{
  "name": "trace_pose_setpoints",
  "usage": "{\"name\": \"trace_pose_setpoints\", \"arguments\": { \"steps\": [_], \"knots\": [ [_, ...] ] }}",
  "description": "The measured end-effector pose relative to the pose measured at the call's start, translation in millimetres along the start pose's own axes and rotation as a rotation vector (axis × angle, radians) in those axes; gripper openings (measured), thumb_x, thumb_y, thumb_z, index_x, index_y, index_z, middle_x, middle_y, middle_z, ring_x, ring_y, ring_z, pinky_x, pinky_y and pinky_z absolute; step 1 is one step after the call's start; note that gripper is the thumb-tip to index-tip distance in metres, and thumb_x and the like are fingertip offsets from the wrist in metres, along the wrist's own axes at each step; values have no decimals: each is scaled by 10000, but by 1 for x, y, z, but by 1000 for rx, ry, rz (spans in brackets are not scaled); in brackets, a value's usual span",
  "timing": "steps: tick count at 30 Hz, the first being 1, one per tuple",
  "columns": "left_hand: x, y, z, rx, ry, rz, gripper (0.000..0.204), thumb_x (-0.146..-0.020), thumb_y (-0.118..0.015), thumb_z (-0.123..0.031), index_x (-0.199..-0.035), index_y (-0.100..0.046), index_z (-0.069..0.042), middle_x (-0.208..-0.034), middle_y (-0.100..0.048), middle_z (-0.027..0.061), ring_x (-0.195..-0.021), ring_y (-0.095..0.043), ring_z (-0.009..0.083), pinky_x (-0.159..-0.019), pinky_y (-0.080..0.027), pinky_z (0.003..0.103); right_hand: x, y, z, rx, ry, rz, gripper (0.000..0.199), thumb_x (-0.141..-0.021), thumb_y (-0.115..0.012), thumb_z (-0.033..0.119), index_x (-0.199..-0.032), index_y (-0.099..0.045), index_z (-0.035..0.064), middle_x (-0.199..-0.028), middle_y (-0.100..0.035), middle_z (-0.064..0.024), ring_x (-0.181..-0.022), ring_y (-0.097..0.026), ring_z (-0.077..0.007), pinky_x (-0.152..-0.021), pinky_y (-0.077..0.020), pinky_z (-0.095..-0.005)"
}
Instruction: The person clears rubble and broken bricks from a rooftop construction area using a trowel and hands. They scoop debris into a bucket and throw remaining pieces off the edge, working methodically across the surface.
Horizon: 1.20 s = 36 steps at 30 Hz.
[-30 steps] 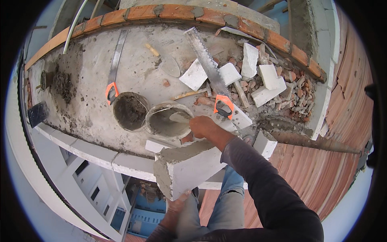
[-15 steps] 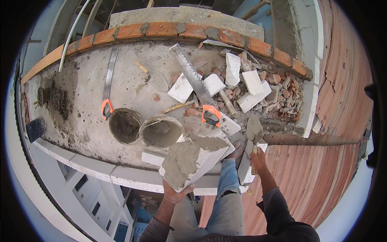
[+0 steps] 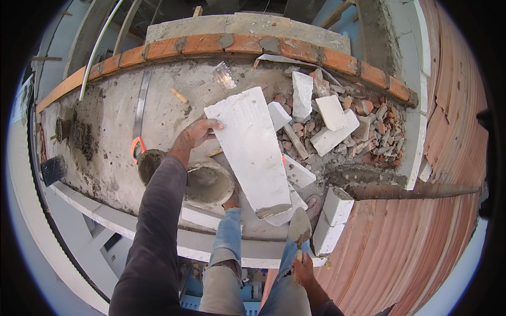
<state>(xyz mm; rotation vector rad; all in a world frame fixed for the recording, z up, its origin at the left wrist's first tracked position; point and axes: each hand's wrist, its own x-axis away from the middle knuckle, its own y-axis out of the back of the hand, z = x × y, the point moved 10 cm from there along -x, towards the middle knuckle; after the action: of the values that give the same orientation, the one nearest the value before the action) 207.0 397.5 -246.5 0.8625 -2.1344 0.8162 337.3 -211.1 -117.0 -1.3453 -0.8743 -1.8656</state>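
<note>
Lowest in the view, the right hand [image 3: 301,269] has its fingers closed around the handle of a trowel [image 3: 299,230], whose mortar-caked blade points up and ends just below the lower edge of a long white block [image 3: 252,150]. Between the hands, the person's knees in pale worn jeans [image 3: 227,247] stand at a white ledge [image 3: 105,218]. The left hand [image 3: 196,133], reaching out from a dark grey sleeve [image 3: 153,237], lies against the block's upper left edge with the fingers spread over its face; whether the thumb grips behind cannot be told. The block is held tilted, its broad white face toward the camera and a smear of grey mortar on its lower end. Just left of it, under the forearm, sit two round buckets [image 3: 208,181] crusted with mortar, one beside the other. Behind them a saw with an orange handle [image 3: 138,145] lies on the rough concrete slab [image 3: 110,121]. To the right of the block, cut white block pieces [image 3: 331,124] lie mixed with red brick rubble [image 3: 387,126]. At the far edge runs a course of red bricks [image 3: 200,45].
</note>
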Motion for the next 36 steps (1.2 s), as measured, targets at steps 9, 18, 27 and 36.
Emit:
{"name": "trace_pose_setpoints", "arguments": {
  "steps": [9,18,27,36],
  "knots": [
    [-43,58,56,58,90,-138,735,-892,-784,-367,-1483,-503,-33,-1459,-558,150,-1379,-502,283,-1182,-390,500,13,-43,46,250,205,44,176,-915,-660,78,-1000,-510,44,-758,-614,-56,-599,-594,-130,-527,-494,-316],
    [190,149,163,-912,133,-614,1061,-773,-904,-392,-1570,-350,37,-1479,-546,232,-1371,-524,362,-1169,-413,421,23,-190,128,718,501,385,311,-944,-653,170,-1165,-532,-13,-781,-691,-116,-641,-702,-230,-552,-536,-395],
    [197,121,226,-380,-62,-453,772,-833,-729,-1,-1535,-408,30,-1429,-575,170,-1297,-605,289,-1117,-463,357,-69,-312,115,358,-37,493,245,-997,-580,169,-1170,-543,-1,-895,-660,-91,-634,-645,-181,-537,-574,-364],
    [285,68,123,-223,-143,-337,665,-825,-570,165,-1467,-466,25,-1524,-504,121,-1348,-549,198,-1120,-456,351,-61,-409,228,731,453,453,259,-984,-596,151,-1198,-644,14,-938,-696,-142,-746,-714,-232,-604,-578,-374]
  ]
}}
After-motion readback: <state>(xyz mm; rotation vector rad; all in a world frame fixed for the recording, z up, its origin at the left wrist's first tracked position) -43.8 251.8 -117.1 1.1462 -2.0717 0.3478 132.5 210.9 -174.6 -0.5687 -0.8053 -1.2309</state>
